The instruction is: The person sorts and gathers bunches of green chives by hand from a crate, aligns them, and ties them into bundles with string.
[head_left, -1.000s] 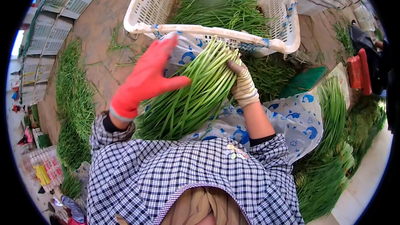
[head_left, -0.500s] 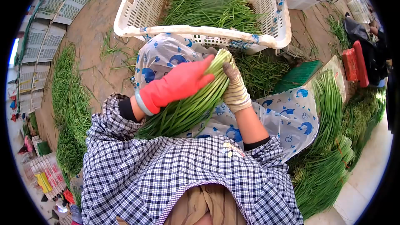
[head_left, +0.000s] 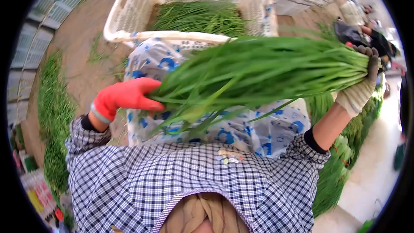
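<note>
A large bunch of garlic chives point(head_left: 263, 69) stretches sideways above my lap, its loose leaf tips on the left and its pale stem ends on the right. My right hand point(head_left: 366, 75), in a striped glove with dark fingers, is closed around the stem ends. At the leaf tips is my left hand point(head_left: 129, 97) in a red rubber glove. Its thumb and fingers are apart; whether they touch the tips is unclear. Beneath the bunch, a clear plastic apron with blue prints point(head_left: 228, 133) covers my lap.
A white plastic crate point(head_left: 110, 34) in front holds more chives point(head_left: 198, 17). Loose greens point(head_left: 51, 112) lie along the floor to the left. Several bunches point(head_left: 332, 181) are piled at right. Stacked white crates point(head_left: 28, 43) line the far left. A person point(head_left: 379, 39) is at the upper right.
My right hand has carried the bunch up and right, turning it from slanted to nearly level. My left hand has come away from the stems and moved down-left to the leaf tips.
</note>
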Motion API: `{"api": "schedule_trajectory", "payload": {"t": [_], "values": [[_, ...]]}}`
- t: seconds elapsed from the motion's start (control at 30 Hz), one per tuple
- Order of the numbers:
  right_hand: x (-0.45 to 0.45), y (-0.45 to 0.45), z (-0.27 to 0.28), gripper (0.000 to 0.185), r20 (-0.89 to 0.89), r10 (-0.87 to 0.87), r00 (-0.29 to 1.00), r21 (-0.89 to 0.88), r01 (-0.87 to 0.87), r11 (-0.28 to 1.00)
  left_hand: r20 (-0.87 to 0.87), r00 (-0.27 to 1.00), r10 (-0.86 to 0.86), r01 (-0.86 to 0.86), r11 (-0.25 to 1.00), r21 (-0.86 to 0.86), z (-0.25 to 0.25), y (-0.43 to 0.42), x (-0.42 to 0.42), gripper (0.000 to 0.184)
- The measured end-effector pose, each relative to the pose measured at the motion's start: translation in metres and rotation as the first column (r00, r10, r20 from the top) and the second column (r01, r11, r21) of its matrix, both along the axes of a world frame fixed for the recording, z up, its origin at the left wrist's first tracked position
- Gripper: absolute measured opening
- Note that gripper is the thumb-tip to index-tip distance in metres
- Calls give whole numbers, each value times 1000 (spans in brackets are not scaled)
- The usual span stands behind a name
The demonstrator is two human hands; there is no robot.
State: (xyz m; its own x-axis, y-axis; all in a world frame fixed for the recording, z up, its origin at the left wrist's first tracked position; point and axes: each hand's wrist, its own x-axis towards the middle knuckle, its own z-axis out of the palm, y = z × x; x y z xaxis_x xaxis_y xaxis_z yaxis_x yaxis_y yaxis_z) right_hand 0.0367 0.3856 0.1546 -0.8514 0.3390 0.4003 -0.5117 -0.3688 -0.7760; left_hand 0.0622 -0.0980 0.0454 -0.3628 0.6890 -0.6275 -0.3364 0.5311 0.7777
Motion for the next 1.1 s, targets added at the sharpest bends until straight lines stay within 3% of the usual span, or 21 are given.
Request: {"api": "schedule_trajectory", "payload": {"t": [0.03,0.07,0.13,0.2,0.23,0.27,0.3,0.33,0.37,0.4,0.43,0.5,0.53,0.6,0.7,0.73,0.8,0.83,0.93,1.03,1.1], "values": [[5,1,17,37,-11,-67,998,114,68,991,-21,999,-27,28,999,30,-1,-6,-2,46],[7,9,39,34,-44,21,999,149,-14,989,-116,985,125,-127,992,-11,0,-11,0,46],[12,8,72,30,-100,-372,923,253,385,888,-218,942,256,-267,964,-19,5,-2,3,46],[9,-3,104,22,-297,-617,729,212,680,702,-394,766,508,-436,861,262,14,12,6,52],[11,-3,108,22,-456,-530,714,278,681,678,-346,792,503,-390,853,346,17,20,4,52],[8,1,106,23,-625,-480,615,531,786,316,-319,831,456,-316,859,403,19,31,1,51],[6,5,104,24,-851,-342,398,492,833,-255,-231,904,359,-215,851,479,26,42,2,51],[3,8,103,25,-977,-83,196,208,796,-569,-116,952,282,-159,784,600,24,54,2,54],[1,-19,83,23,-863,-216,458,474,880,-30,-16,983,185,-119,693,711,16,71,4,57],[-3,-56,57,22,-681,-162,714,553,646,526,119,986,119,-166,562,810,11,91,7,61],[-6,-92,32,22,-500,60,864,416,179,892,239,971,30,-229,418,879,4,112,11,65],[-1,-133,2,20,-624,127,771,756,555,346,411,911,-13,-386,320,865,-12,149,12,73],[2,-154,-13,22,-706,224,672,700,709,81,564,821,-88,-535,223,815,-24,156,13,81],[17,-174,-58,31,-465,401,789,874,481,67,683,725,-88,-654,220,723,-60,154,19,76],[50,-187,-132,31,-332,434,838,942,266,205,928,353,-120,-887,271,373,-112,149,37,63],[61,-185,-146,33,-133,484,865,988,75,137,961,269,57,-921,307,239,-102,144,45,52],[88,-187,-177,36,-252,427,868,959,165,231,954,177,242,-940,328,91,-99,141,56,42],[99,-186,-189,36,-247,420,873,959,158,235,983,94,-156,-932,334,142,-113,142,59,45],[117,-183,-205,38,-150,321,935,974,83,213,842,8,-539,-935,295,198,-126,148,63,59],[118,-185,-197,34,-38,288,957,933,-70,354,907,-25,-421,-925,353,138,-119,150,68,65],[110,-188,-197,28,-43,252,967,901,-72,427,879,146,-453,-935,227,272,-129,154,71,69]]}}
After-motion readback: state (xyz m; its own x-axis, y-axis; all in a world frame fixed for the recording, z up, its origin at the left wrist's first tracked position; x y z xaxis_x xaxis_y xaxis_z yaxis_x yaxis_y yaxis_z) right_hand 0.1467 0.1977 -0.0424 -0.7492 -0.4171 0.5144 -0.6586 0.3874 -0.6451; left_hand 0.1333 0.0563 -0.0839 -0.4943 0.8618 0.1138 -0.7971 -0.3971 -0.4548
